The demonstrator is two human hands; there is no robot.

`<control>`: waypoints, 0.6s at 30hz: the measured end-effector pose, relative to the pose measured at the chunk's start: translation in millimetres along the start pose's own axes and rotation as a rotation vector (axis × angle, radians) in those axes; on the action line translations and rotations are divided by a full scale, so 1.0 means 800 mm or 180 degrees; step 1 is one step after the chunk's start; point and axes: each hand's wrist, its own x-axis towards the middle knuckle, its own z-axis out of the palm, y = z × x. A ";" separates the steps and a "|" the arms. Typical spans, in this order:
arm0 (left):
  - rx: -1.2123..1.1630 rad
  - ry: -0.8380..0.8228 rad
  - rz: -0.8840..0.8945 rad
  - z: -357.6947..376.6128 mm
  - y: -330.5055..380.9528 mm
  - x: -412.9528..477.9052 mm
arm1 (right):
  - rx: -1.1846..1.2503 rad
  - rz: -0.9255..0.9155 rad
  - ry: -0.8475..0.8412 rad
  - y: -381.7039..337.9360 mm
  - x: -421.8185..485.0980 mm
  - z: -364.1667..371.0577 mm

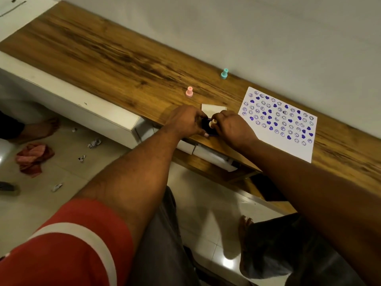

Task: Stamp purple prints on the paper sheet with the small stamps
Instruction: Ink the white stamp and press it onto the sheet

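A white paper sheet (292,145) lies on the wooden counter at the right, covered with several purple smiley and heart prints. My left hand (183,122) holds a dark purple ink pad (207,126) near the counter's front edge. My right hand (233,126) pinches a small cream stamp (212,122) standing on the pad. A pink stamp (189,92) and a teal stamp (224,73) stand upright farther back on the counter.
A cream square lid or card (214,109) lies just behind my hands. The wooden counter (115,56) runs along a white wall. On the tiled floor at the left lie a red cloth (34,157) and paper scraps (93,143). Another person's foot (39,129) shows at the left.
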 end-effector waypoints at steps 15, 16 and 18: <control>0.0032 -0.0067 -0.0101 -0.006 0.015 -0.006 | -0.0097 0.0213 0.0053 -0.007 0.002 0.036; 0.0038 -0.0061 -0.0102 -0.005 0.017 -0.006 | -0.0071 0.0220 0.0062 -0.008 0.000 0.034; 0.0056 -0.0044 -0.0076 -0.002 0.019 -0.006 | -0.0029 0.0230 0.0019 -0.008 -0.004 0.035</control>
